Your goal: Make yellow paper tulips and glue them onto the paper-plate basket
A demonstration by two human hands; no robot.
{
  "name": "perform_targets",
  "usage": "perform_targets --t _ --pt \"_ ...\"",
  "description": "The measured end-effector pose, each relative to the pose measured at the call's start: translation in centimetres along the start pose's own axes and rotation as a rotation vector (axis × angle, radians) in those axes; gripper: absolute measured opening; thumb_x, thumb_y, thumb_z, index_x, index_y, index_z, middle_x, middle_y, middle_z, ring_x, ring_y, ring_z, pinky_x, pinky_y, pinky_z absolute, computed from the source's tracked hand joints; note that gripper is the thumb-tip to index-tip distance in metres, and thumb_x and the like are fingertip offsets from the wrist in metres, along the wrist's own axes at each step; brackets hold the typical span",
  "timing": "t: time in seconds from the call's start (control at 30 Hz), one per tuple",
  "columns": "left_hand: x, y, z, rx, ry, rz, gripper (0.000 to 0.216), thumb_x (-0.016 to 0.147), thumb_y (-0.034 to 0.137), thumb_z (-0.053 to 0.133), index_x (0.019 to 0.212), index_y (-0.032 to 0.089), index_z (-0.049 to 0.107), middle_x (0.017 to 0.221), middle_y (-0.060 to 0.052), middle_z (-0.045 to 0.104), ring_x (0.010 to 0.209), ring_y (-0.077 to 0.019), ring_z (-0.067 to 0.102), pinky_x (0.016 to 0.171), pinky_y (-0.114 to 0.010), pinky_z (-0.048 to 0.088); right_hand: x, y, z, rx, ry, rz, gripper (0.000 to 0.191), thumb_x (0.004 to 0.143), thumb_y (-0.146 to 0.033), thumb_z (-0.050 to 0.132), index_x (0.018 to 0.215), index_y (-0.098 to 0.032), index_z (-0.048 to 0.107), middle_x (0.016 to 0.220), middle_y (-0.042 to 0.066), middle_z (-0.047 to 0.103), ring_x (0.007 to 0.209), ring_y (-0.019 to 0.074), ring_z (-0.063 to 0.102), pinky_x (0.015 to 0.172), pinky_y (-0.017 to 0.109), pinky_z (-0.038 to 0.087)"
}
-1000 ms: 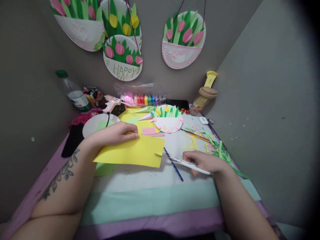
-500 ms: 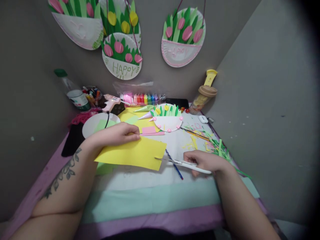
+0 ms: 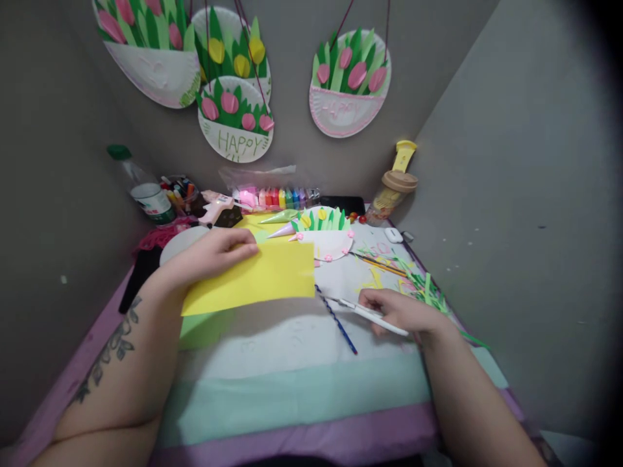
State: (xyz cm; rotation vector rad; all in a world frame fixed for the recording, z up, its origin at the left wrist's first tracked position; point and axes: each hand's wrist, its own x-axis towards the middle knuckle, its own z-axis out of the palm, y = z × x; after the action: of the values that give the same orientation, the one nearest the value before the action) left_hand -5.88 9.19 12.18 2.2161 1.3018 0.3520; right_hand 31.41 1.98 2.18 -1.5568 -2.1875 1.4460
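Observation:
My left hand grips the upper left edge of a yellow paper sheet and holds it lifted a little above the table. To the right, my right hand is closed on a pair of white-handled scissors, whose blades point left toward the sheet's right edge without touching it. A blue twisted pencil lies on the table between the two hands. Behind the sheet rests a paper-plate basket with green paper leaves and yellow flowers.
A glue gun, a marker cup, a bottle and a paint row line the back wall. Green and yellow scraps lie at the right. Finished plate baskets hang on the wall. A jar stands back right.
My left hand has raised and turned the yellow sheet up and back. The scissors have come off the sheet's right edge and drawn slightly to the right.

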Motion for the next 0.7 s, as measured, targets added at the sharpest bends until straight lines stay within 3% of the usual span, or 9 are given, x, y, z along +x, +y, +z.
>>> perform_targets --t 0.1,0.2,0.4,0.7 --pt "-0.1 -0.4 0.1 -0.138 0.362 -0.144 0.03 0.082 0.049 0.047 0.079 0.02 0.054 0.066 0.002 0.054 0.057 -0.0124 0.047 0.05 -0.022 0.031 0.6 -0.2 0.4 0.179 0.06 -0.054 0.028 0.059 -0.024 0.065 0.082 -0.019 0.05 0.073 -0.003 0.049 0.066 0.0125 0.041 0.058 0.023 0.032" --pt "0.1 0.0 0.7 -0.264 0.547 -0.181 0.028 0.082 0.048 0.047 0.08 0.02 0.052 0.066 0.001 0.053 0.056 -0.0121 0.046 0.048 -0.021 0.032 1.2 -1.4 1.1 0.307 0.076 -0.123 0.029 0.058 -0.026 0.063 0.081 -0.02 0.048 0.077 -0.001 0.052 0.067 0.0134 0.044 0.059 0.024 0.035" --pt "0.3 1.6 2.2 -0.272 0.512 -0.163 0.03 0.082 0.049 0.047 0.077 0.02 0.053 0.063 0.002 0.052 0.053 -0.0119 0.044 0.046 -0.022 0.032 2.0 -3.7 2.4 0.425 0.188 -0.167 0.029 0.058 -0.03 0.063 0.079 -0.021 0.044 0.077 0.0 0.053 0.066 0.0132 0.044 0.054 0.024 0.036" --pt "0.6 2.5 3.7 -0.263 0.38 -0.137 0.031 0.084 0.05 0.046 0.075 0.021 0.052 0.062 0.002 0.053 0.055 -0.0129 0.046 0.046 -0.022 0.033 2.6 -3.4 3.2 0.526 0.223 -0.175 0.028 0.056 -0.024 0.061 0.078 -0.021 0.043 0.075 -0.002 0.054 0.062 0.0108 0.044 0.053 0.023 0.035"
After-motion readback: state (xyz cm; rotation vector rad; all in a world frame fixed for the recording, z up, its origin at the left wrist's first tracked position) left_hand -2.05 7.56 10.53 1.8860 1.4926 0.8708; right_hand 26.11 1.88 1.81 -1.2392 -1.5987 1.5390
